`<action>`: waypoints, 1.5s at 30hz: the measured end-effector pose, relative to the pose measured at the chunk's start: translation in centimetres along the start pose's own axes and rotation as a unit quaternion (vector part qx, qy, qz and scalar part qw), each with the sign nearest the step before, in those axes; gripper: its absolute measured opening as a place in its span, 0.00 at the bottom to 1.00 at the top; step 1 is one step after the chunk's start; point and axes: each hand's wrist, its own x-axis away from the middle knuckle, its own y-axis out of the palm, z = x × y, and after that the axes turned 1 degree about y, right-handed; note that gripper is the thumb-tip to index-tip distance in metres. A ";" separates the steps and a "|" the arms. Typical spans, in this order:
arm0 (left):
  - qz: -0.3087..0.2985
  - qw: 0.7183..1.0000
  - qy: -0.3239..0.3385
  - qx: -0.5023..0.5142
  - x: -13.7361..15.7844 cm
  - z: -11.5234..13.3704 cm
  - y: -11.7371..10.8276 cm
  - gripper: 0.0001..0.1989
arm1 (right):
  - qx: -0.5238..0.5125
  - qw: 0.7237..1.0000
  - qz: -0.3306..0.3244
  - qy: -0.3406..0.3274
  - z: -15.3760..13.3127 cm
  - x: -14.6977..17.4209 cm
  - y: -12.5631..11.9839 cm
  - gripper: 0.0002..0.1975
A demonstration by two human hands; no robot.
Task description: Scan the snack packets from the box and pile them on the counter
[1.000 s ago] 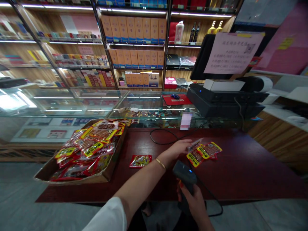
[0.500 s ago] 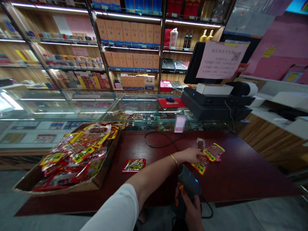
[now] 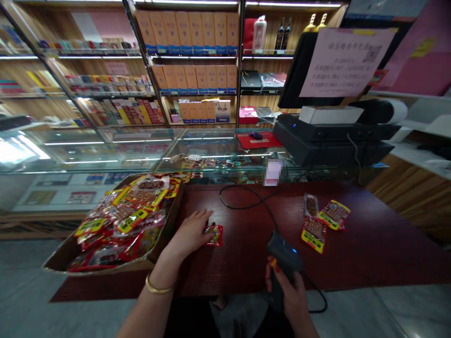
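My left hand (image 3: 192,234) is over the left part of a small red snack packet (image 3: 215,235) on the dark red tabletop. Its fingers are stretched out and the thumb lies against the packet; part of the packet is hidden beneath the hand. In my right hand (image 3: 289,286) is a black barcode scanner (image 3: 286,256) with a lit blue light, held by its handle above the table's front edge. To the right lie a yellow-edged snack packet (image 3: 314,232), a second yellow-edged packet (image 3: 334,214) overlapping near it, and a narrow clear packet (image 3: 311,205).
On the left stands an open cardboard box (image 3: 155,256) heaped with snack packets. A black cable (image 3: 243,206) loops over the tabletop (image 3: 246,267). Behind are a glass display counter (image 3: 137,148), a monitor (image 3: 299,70) with a paper sign, and a mouse (image 3: 256,135) on a red pad.
My left hand has moved from the packets on the right across to the small red packet on the left. The packets on the right lie uncovered. The scanner stays in my right hand.
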 end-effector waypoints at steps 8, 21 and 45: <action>0.012 0.999 -0.040 -0.019 2.7 -2.2 1.3 0.33 | 0.000 0.998 0.001 0.056 -1.3 0.1 0.5 0.23; 0.061 0.952 -0.046 0.297 1.5 0.2 2.7 0.12 | 0.024 0.998 -0.002 0.059 -2.2 -0.1 1.1 0.27; 0.186 0.723 -0.138 0.651 -0.5 0.0 6.1 0.26 | 0.383 0.920 -0.051 -0.063 -2.5 3.3 2.9 0.22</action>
